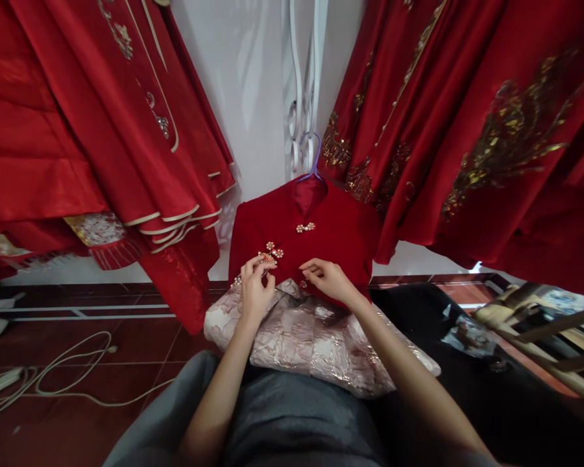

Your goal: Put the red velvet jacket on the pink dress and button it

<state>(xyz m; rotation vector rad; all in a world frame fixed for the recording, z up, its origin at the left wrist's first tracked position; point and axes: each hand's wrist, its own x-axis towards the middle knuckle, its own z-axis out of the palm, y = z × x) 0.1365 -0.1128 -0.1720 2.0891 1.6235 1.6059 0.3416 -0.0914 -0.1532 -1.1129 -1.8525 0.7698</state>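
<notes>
A red jacket (340,227) with a stand collar hangs from a purple hanger (316,159) in front of me. A flower-shaped gold and pearl clasp (305,227) sits below its collar, with another beaded flower ornament (274,250) lower on the left. My left hand (257,285) is closed, its fingertips pinching a fan-shaped beaded ornament (267,258) against the jacket front. Fingers bent together, my right hand (327,277) hovers by the jacket's lower front; anything between its fingertips is too small to tell. Below both hands, a shiny pink-white brocade fabric (316,350) spreads over my lap.
Red garments (141,130) hang at the left, and red garments with gold sequins (506,143) at the right. A pale cable (102,389) coils on the tiled floor. Right of my lap, a clear plastic bag (470,337) lies on a black surface beside a wooden frame (559,337).
</notes>
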